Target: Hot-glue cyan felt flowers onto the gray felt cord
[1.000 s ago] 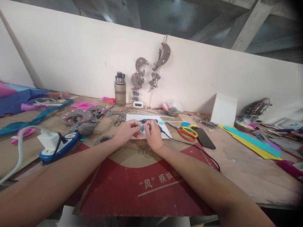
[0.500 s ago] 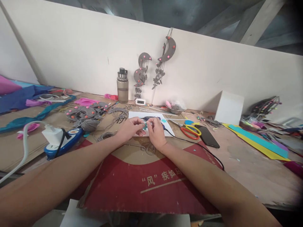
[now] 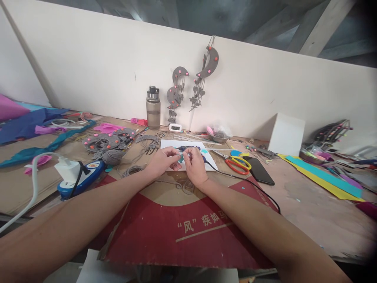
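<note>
Our view has shifted since 1 second ago, so the bottle, the clock and the phone all appear slightly farther right and a touch higher. Much of the work is hidden from us: our 2 hands meet over the white paper, and only a small patch of the teal piece shows in the gap between their fingertips. Our left hand seems to have its thumb and forefinger pinched on that piece, though it is small and blurred here. Our right hand has its fingers curled in close beside it, but their tips are covered, and we cannot tell whether they clamp anything.

Behind the right hand we see only parts of a dark blue tool; a black cord runs from there toward the right edge of the red and tan cardboard. Our right forearm cuts off the printed writing on the cardboard. Another teal shape lies on the paper, past the right hand. Scissors with red and yellow handles lie near the phone. Compared with 0.5 seconds ago, both hands keep the same pose.
</note>
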The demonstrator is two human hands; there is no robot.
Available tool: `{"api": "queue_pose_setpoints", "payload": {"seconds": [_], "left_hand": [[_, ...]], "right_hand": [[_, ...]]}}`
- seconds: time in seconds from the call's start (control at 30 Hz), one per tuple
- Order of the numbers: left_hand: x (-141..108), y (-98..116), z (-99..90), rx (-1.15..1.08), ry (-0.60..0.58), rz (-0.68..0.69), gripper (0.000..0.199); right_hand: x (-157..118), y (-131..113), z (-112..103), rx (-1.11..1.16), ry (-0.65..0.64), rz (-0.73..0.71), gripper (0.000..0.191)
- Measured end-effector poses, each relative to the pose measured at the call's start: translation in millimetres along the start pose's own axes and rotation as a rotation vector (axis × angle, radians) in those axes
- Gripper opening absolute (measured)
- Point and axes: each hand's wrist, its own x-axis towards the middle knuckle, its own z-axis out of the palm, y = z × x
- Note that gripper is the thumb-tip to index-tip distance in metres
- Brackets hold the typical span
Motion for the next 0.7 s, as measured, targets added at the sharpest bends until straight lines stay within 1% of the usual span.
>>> {"api": "queue_pose_setpoints", "payload": {"seconds": [0.7], "left_hand": [[1.8,-2.7,-1.0,-0.062,-0.016,-0.024,0.023]], "right_hand": [[-1.1,3.4,1.6,0.017,0.004,0.002,0.015]]}}
